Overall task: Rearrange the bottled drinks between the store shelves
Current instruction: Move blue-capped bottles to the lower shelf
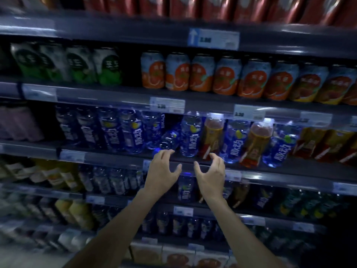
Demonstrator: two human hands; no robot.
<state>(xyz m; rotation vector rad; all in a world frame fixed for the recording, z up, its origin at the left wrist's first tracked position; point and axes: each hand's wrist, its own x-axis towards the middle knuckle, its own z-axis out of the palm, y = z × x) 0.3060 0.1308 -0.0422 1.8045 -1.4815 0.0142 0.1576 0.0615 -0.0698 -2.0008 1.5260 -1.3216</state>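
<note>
Head view, dim store aisle, some motion blur. Both hands raised to the front edge of the middle shelf (pixel 270 168). Left hand (pixel 163 172): grip spread, fingers curled, nothing in it; fingertips at the shelf lip just below a tipped blue bottle (pixel 170 139) that leans rightward against an upright blue bottle (pixel 191 136). Right hand (pixel 211 172): grip likewise spread and empty, fingers hooked toward the base of an amber tea bottle (pixel 212 138). Whether either hand touches a bottle cannot be told. Row to the right alternates blue and amber: another blue bottle (pixel 234 141), second amber bottle (pixel 257 144), then blue again, so the products sit mixed, which is presumably why this section is being sorted. Left of the tipped bottle stands a tidy block of blue bottles (pixel 116 130). The shelf below also carries blue bottles (pixel 185 187), partly hidden behind the hands. Judgement: hands are shaped for a two-handed pickup, left for the leaning bottle, right for the amber one; the leaner may roll if its support is taken first. Orange cans (pixel 177 74) above untouched.
</note>
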